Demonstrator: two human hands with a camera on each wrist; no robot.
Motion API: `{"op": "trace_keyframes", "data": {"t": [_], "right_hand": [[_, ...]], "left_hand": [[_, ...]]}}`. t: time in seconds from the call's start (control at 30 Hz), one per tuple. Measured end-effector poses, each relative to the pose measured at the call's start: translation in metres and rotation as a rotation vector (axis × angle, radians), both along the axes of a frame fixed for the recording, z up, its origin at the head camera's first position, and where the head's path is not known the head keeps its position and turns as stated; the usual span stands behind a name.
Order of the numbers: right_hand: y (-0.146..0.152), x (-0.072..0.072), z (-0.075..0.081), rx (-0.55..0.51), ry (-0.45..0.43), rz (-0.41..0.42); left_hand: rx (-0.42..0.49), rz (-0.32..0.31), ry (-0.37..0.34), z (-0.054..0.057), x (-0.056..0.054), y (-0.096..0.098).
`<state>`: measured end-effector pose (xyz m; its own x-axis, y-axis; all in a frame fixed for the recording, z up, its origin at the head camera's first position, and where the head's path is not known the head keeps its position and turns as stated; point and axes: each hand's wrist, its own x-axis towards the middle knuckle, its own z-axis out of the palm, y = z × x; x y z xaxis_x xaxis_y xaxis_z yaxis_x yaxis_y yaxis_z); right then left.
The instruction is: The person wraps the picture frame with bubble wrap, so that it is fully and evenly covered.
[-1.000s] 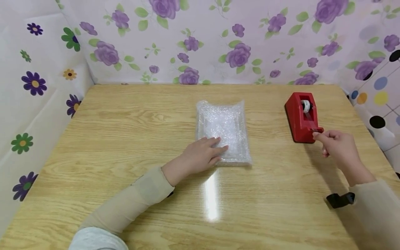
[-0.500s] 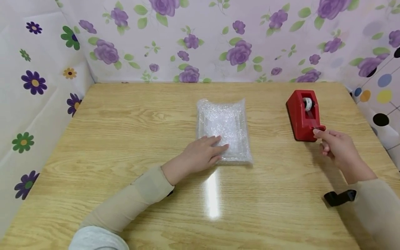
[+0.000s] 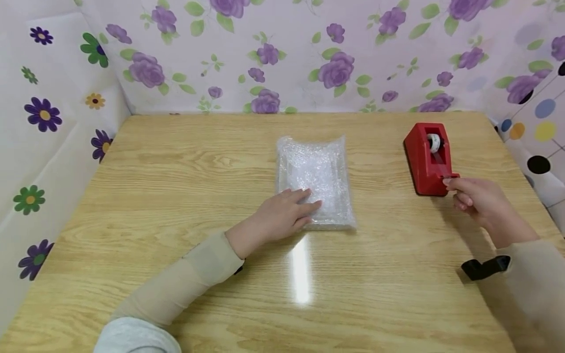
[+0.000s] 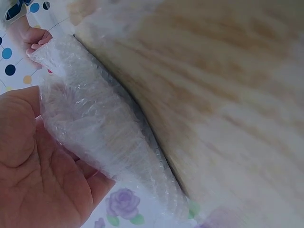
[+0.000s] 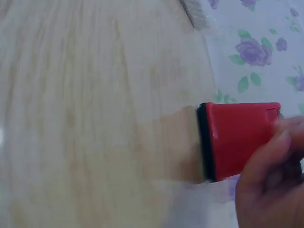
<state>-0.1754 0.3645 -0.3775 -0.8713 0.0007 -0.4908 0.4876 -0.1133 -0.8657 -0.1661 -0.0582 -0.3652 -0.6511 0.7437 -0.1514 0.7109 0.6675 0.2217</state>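
A flat, rectangular package in bubble wrap (image 3: 315, 169) lies on the wooden table. My left hand (image 3: 282, 215) rests on its lower left part, fingers spread; the left wrist view shows the palm (image 4: 42, 166) beside the crinkled bubble wrap (image 4: 104, 114). To the right stands a red tape dispenser (image 3: 428, 162) with a small white roll of tape (image 3: 434, 143). My right hand (image 3: 483, 203) is at its front end, thumb and forefinger pinching the clear tape by the cutter. The right wrist view has the dispenser's red side (image 5: 237, 137) close to the thumb; the tape end is hidden there.
The wooden table (image 3: 176, 196) reaches back to a sheet with purple flowers (image 3: 335, 71). More patterned sheets hang at the left (image 3: 44, 115) and right. A black strap piece (image 3: 485, 267) hangs under the right wrist.
The head view has shifted slightly, so everything sits a little higher in it. The left hand stays on the package, and the right hand remains pinching at the dispenser's front.
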Motion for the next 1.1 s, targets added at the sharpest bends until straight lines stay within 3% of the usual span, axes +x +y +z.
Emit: {"op": "trace_keyframes", "data": {"t": [0.17, 0.33, 0.47, 0.67, 0.93, 1.1], "right_hand": [[0.008, 0.002, -0.002, 0.153, -0.07, 0.095], [0.016, 0.008, 0.0, 0.38, -0.026, 0.241], [0.017, 0.016, 0.001, 0.454, 0.06, 0.365], [0.01, 0.027, 0.0, 0.502, 0.266, 0.57], [-0.012, 0.033, 0.005, 0.65, 0.373, 0.58], [-0.03, 0.035, 0.012, 0.707, 0.499, 0.625]], "left_hand": [[-0.01, -0.015, -0.004, 0.002, 0.001, 0.0], [0.006, -0.016, -0.01, 0.004, 0.002, 0.001], [0.008, -0.015, 0.002, 0.004, 0.002, 0.0], [0.0, -0.014, 0.017, 0.003, 0.002, -0.001], [-0.001, -0.007, 0.008, 0.001, 0.001, -0.001], [0.003, -0.01, 0.015, 0.0, 0.0, 0.0]]}}
